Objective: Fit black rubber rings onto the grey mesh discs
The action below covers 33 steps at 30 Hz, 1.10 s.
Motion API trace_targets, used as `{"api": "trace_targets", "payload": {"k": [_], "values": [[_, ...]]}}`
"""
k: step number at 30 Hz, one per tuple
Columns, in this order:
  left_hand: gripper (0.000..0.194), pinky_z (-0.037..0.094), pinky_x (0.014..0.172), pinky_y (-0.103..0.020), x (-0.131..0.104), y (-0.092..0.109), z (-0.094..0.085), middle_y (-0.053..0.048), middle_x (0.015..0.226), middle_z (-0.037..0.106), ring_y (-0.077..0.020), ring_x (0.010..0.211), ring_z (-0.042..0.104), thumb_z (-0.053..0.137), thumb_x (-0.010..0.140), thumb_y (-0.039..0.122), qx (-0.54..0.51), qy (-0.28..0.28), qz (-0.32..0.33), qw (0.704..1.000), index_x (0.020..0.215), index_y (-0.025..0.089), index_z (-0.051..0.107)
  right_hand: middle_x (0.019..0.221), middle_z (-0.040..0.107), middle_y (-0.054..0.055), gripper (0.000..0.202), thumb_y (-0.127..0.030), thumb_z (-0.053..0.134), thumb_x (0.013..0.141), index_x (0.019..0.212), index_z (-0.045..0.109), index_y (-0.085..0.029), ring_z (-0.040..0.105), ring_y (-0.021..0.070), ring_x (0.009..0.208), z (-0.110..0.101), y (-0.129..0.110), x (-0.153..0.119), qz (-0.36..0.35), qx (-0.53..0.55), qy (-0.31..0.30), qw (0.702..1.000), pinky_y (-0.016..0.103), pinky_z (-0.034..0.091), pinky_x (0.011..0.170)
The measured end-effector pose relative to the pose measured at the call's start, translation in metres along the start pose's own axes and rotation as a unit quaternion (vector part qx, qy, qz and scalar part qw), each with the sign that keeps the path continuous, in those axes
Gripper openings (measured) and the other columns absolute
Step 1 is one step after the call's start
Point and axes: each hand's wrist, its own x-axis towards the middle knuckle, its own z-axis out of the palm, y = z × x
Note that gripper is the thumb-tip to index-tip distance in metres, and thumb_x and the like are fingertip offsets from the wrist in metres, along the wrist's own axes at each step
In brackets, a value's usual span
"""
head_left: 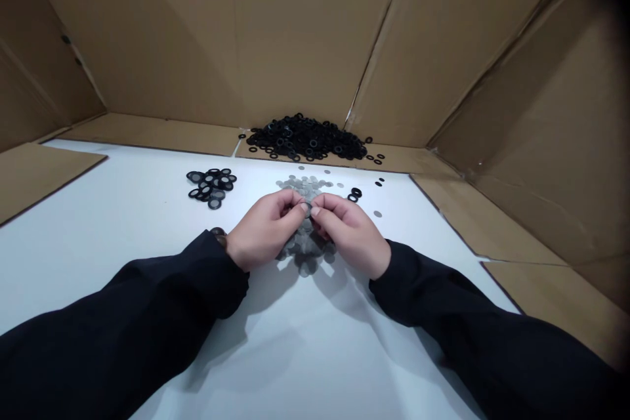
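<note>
My left hand (270,226) and my right hand (350,230) meet at the middle of the white surface. Thumbs and fingertips of both pinch one small black ring (308,208) with grey showing inside it; its details are partly covered by the fingers. Under and around the hands lies a loose heap of thin grey discs (304,267). Left of my left hand sits a cluster of black rings with grey discs in them (214,203). A few bare black rings (353,198) lie just beyond my right hand.
A large pile of black rings (305,138) rests against the back cardboard wall (305,33). Cardboard walls also stand at left and right. Flat cardboard strips (162,132) edge the white table (147,210). One stray grey disc (378,214) lies to the right.
</note>
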Motion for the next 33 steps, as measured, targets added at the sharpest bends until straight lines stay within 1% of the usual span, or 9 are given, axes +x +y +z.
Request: {"api": "trace_targets", "payload": {"k": [4,7,11,14,17,20,25,29,33], "values": [[0.022,0.032,0.044,-0.019,0.0003,-0.0005,-0.0003,0.003,0.061,0.046,-0.0076,0.050,0.040,0.052,0.087,0.036,0.003,-0.005,-0.015,1.000,0.077,0.016,0.054,0.062,0.045,-0.004,0.023,-0.039,0.055,0.087,0.078,0.054,-0.018,0.038,0.0093,0.056,0.0006,0.0008,-0.0012,-0.002,0.025,0.006,1.000,0.024,0.032,0.052],[0.021,0.033,0.045,-0.019,-0.0001,-0.0002,-0.0003,0.003,0.061,0.045,-0.0079,0.051,0.041,0.052,0.086,0.034,0.012,-0.002,-0.009,1.000,0.074,0.016,0.053,0.063,0.047,-0.003,0.021,-0.037,0.056,0.086,0.081,0.055,-0.018,0.039,0.0093,0.056,0.0013,0.0005,-0.0009,0.013,0.036,-0.001,0.999,0.024,0.033,0.052],[0.014,0.034,0.044,-0.019,-0.0006,0.0008,0.0000,0.002,0.063,0.048,-0.0080,0.052,0.042,0.055,0.083,0.030,0.021,0.000,0.007,1.000,0.079,0.016,0.054,0.061,0.045,-0.004,0.019,-0.035,0.056,0.085,0.078,0.054,-0.017,0.038,0.0091,0.054,0.0006,0.0012,0.0005,0.018,0.020,-0.006,1.000,0.024,0.031,0.050],[0.012,0.032,0.042,-0.018,-0.0003,0.0014,-0.0007,0.003,0.059,0.046,-0.0072,0.049,0.039,0.057,0.080,0.027,0.031,-0.023,0.010,0.999,0.077,0.016,0.054,0.060,0.044,-0.004,0.021,-0.036,0.056,0.084,0.075,0.053,-0.018,0.038,0.0093,0.054,-0.0014,0.0024,0.0010,0.018,-0.002,-0.019,1.000,0.024,0.030,0.049],[0.013,0.032,0.042,-0.018,0.0008,0.0010,-0.0019,0.003,0.058,0.046,-0.0075,0.049,0.040,0.056,0.080,0.028,0.031,-0.038,-0.011,0.999,0.075,0.016,0.054,0.061,0.045,-0.004,0.019,-0.035,0.056,0.084,0.076,0.054,-0.018,0.039,0.0097,0.054,-0.0028,0.0025,0.0005,0.017,-0.022,-0.022,0.999,0.023,0.032,0.050],[0.015,0.034,0.043,-0.019,0.0014,0.0001,-0.0020,0.002,0.060,0.048,-0.0079,0.050,0.042,0.055,0.082,0.031,0.014,-0.028,-0.018,0.999,0.078,0.016,0.054,0.061,0.044,-0.004,0.016,-0.033,0.053,0.084,0.077,0.053,-0.018,0.039,0.0098,0.055,-0.0025,0.0011,-0.0007,0.002,-0.040,-0.008,0.999,0.024,0.032,0.051],[0.015,0.031,0.043,-0.019,0.0002,0.0005,0.0004,0.004,0.060,0.046,-0.0072,0.048,0.040,0.055,0.083,0.032,0.004,0.004,-0.008,1.000,0.080,0.017,0.053,0.060,0.043,-0.005,0.013,-0.029,0.052,0.085,0.077,0.052,-0.019,0.036,0.0098,0.054,-0.0013,-0.0018,-0.0019,-0.019,-0.080,0.003,0.997,0.024,0.031,0.050],[0.017,0.033,0.045,-0.019,0.0002,0.0011,0.0003,0.004,0.062,0.047,-0.0075,0.050,0.041,0.053,0.085,0.034,-0.007,0.003,0.000,1.000,0.081,0.017,0.053,0.061,0.044,-0.004,0.016,-0.033,0.052,0.087,0.079,0.053,-0.019,0.038,0.0101,0.055,-0.0007,0.0000,-0.0015,-0.007,-0.042,0.002,0.999,0.024,0.032,0.051],[0.018,0.033,0.046,-0.020,0.0013,0.0008,-0.0021,0.003,0.061,0.046,-0.0079,0.051,0.041,0.053,0.084,0.033,0.008,-0.031,-0.015,0.999,0.077,0.016,0.052,0.063,0.045,-0.004,0.019,-0.036,0.054,0.087,0.081,0.053,-0.019,0.039,0.0102,0.056,0.0004,0.0036,-0.0018,-0.005,-0.003,0.010,1.000,0.024,0.032,0.051]]}}
